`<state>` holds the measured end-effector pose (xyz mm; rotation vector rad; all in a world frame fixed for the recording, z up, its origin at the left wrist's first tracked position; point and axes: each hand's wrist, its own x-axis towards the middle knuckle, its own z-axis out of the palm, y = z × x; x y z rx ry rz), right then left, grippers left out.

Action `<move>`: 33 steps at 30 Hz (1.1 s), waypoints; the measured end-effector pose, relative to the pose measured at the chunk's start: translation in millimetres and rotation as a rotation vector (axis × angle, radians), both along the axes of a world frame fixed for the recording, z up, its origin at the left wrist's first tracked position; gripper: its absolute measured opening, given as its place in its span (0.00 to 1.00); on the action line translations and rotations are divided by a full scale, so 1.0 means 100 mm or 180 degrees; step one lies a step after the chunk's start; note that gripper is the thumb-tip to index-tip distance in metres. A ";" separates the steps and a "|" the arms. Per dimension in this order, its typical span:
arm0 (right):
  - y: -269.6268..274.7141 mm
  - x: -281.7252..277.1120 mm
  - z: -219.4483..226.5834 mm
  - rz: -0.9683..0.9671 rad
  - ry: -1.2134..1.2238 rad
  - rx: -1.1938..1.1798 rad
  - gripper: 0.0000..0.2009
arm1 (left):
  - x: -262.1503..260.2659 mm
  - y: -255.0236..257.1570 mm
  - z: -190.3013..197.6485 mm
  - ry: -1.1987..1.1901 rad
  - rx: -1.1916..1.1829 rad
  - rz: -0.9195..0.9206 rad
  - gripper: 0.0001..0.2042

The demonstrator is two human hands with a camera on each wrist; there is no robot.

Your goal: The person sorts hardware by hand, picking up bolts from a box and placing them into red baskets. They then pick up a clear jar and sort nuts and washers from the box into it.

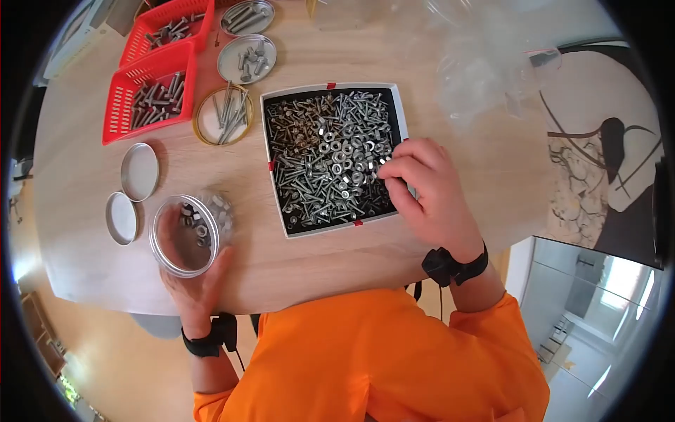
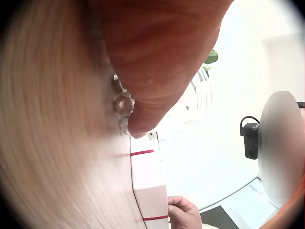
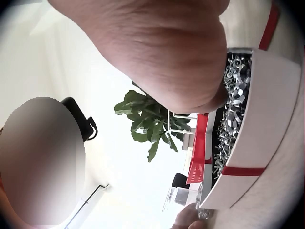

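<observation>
A clear plastic jar lies tilted at the left of the table, its round mouth facing up toward the head camera. My left hand grips it from the near side, with fingers visible through the wall. Several metal nuts sit inside. My right hand reaches over the right edge of a shallow white box with a black inside. Its bent fingertips are among loose hex nuts heaped over screws. I cannot tell whether they pinch a nut.
Two red baskets with bolts stand at the far left. Beside them are round lids holding bolts and long screws. Two bare lids lie left of the jar. Clear plastic bags lie at the back right.
</observation>
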<state>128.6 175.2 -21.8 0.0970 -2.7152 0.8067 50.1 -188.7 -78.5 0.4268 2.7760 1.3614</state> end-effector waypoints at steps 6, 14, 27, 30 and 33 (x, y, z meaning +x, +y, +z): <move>-0.27 -0.04 0.05 0.0178 -0.0133 0.0433 0.12 | 0.00 -0.01 0.06 -0.0101 -0.0060 0.0015 0.47; -0.15 -0.05 0.06 -0.0155 -0.0130 0.0478 0.14 | -0.01 -0.04 0.01 -0.0029 0.0029 -0.0072 0.47; 0.24 -0.11 -0.09 -0.1067 0.0189 -0.1002 0.06 | 0.01 -0.13 0.00 -0.0112 0.0006 -0.0194 0.50; 0.46 -0.10 -0.45 -0.1573 0.0125 -0.1843 0.04 | 0.05 -0.07 -0.07 -0.0204 0.1130 -0.0016 0.55; 0.46 -0.10 -0.63 -0.1465 0.0227 -0.2053 0.05 | 0.09 -0.06 -0.04 -0.0033 0.1427 0.0072 0.59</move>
